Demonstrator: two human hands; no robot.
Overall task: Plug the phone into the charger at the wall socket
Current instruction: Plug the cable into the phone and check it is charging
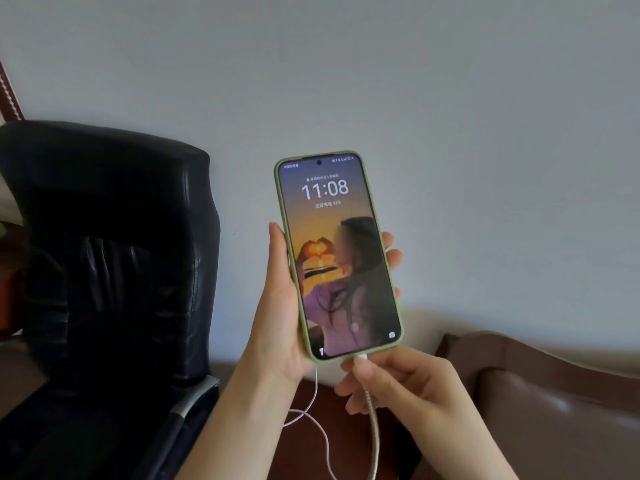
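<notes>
Head cam, L to R: black chair [104, 271] idle. Left hand [282, 306] wrapped round the phone [337, 258], held upright, screen lit w/ a charging readout. Right hand [391, 379] pinching the plug [362, 358] at the bottom port, cable [373, 427] trailing down. Socket not in view. Looks seated; I'd push straight, no wiggle, keep cable slack.

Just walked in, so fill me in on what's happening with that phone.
A person holds a phone in a green case upright in the left hand. The right hand pinches the white plug of a charging cable at the phone's bottom edge. The plug looks seated: the screen is lit, showing 11:08 and a charging line at 57%. The cable trails down out of view; no wall socket is visible. A black chair stands to the left.
</notes>
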